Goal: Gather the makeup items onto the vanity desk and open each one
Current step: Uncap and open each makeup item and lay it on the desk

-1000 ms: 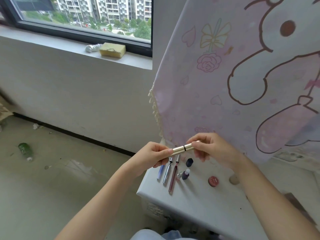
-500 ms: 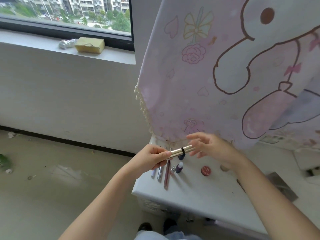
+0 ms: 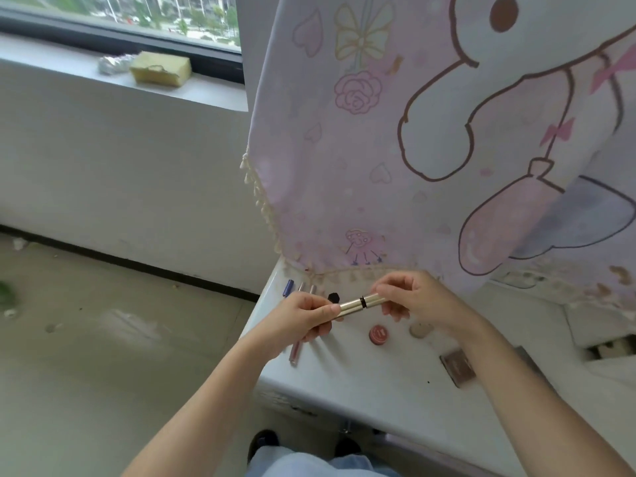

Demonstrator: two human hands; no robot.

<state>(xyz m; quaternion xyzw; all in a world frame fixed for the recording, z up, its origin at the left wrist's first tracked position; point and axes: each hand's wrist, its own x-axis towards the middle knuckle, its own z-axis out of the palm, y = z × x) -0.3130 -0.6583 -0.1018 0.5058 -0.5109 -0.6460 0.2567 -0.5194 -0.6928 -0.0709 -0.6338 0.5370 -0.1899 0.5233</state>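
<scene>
Gold tube between left grip, right grip

A single wide-angle view from the person's head, just off the front left corner of the vanity desk, faces forward and steeply down. The desk is close, at lower right. The floor lies left of it and the patterned cloth hangs behind it. The left hand and right hand reach in from below, meeting on a gold tube over its left end.
</scene>
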